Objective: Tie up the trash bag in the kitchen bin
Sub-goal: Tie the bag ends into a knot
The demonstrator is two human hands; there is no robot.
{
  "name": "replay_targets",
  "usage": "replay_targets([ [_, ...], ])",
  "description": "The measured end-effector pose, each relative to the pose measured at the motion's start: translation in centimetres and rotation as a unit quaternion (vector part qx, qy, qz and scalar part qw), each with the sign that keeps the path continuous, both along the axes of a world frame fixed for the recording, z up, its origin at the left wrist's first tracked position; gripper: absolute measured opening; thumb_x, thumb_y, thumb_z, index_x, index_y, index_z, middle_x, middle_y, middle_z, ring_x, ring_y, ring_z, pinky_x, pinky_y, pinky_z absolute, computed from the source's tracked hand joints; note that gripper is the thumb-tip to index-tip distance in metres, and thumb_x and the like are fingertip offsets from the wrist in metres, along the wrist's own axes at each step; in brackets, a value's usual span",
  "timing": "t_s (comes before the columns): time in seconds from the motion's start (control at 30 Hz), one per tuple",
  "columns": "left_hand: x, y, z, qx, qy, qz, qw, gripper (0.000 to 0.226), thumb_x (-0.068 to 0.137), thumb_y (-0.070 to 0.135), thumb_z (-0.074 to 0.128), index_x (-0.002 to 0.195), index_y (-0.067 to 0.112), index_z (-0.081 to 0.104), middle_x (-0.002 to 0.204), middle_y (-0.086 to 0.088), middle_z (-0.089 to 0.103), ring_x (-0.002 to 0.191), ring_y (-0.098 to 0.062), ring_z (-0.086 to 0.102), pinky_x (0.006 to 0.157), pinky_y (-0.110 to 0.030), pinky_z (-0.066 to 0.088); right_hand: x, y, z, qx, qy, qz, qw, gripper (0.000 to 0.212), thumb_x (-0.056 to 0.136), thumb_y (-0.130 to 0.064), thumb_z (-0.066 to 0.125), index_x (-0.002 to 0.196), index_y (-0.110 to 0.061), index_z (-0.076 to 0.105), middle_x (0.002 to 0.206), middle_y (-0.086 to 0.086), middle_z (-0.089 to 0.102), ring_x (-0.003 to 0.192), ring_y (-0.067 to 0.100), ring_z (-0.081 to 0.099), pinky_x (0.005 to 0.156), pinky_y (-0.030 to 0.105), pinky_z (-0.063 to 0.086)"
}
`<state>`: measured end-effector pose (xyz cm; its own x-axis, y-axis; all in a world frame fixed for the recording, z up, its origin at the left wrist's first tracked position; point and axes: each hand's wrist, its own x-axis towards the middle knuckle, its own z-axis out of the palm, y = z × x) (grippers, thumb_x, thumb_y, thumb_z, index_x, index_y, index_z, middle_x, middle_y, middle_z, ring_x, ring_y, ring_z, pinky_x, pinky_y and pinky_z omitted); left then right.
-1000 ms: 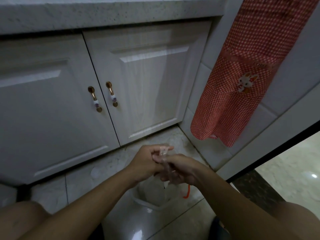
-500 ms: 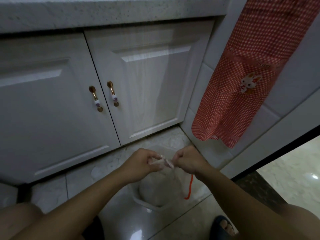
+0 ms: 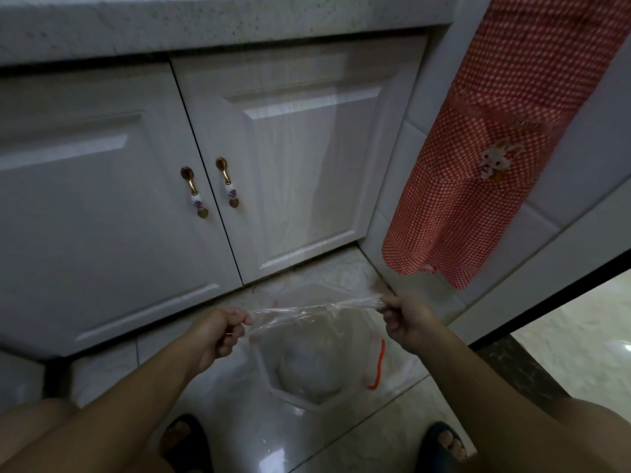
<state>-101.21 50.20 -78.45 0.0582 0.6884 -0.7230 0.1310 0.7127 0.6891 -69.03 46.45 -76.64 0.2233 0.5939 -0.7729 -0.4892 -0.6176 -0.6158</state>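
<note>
A clear plastic trash bag [image 3: 309,310] sits in a small white bin [image 3: 290,394] on the tiled floor in front of me. My left hand [image 3: 218,331] grips one end of the bag's top and my right hand [image 3: 404,317] grips the other. The plastic is stretched taut in a band between my two hands, above the bin's mouth. Pale bundled waste shows inside the bag. An orange drawstring [image 3: 377,368] hangs down the bin's right side.
White cabinet doors with gold handles [image 3: 208,187] stand just behind the bin. A red checked apron [image 3: 478,158] hangs on the tiled wall at right. My two feet in dark slippers [image 3: 184,442] are planted on either side, near the bin. A doorway threshold lies at right.
My hands were clasped together over the bin. They have pulled apart sideways, left hand to the left and right hand to the right, stretching the bag's top into a tight band.
</note>
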Motion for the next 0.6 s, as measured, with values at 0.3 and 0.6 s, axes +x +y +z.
replay_targets([
  [0.3,-0.3,0.0,-0.4,-0.136,-0.209,0.120,0.961,0.019,0.082,0.003,0.040,0.075,0.000,0.057,0.056,-0.011,0.062,0.030,-0.011,0.039,0.032,-0.011,0.021,1.8,-1.0,-0.9,0.002,0.224,0.020,0.974,0.018,0.078,-0.014,0.051,0.061,-0.014,0.046,0.048,-0.003,0.043,0.027,0.007,0.025,0.039,0.015,0.010],
  [0.6,0.0,1.5,1.7,-0.147,-0.111,-0.317,0.930,0.060,0.075,0.049,0.069,0.110,-0.001,0.071,0.073,-0.020,0.069,0.031,-0.008,0.036,0.032,-0.014,0.019,1.3,-0.7,1.1,-0.030,0.059,0.277,0.959,0.019,0.081,-0.029,0.068,0.082,-0.011,0.065,0.051,-0.006,0.044,0.034,0.002,0.024,0.038,0.016,0.009],
])
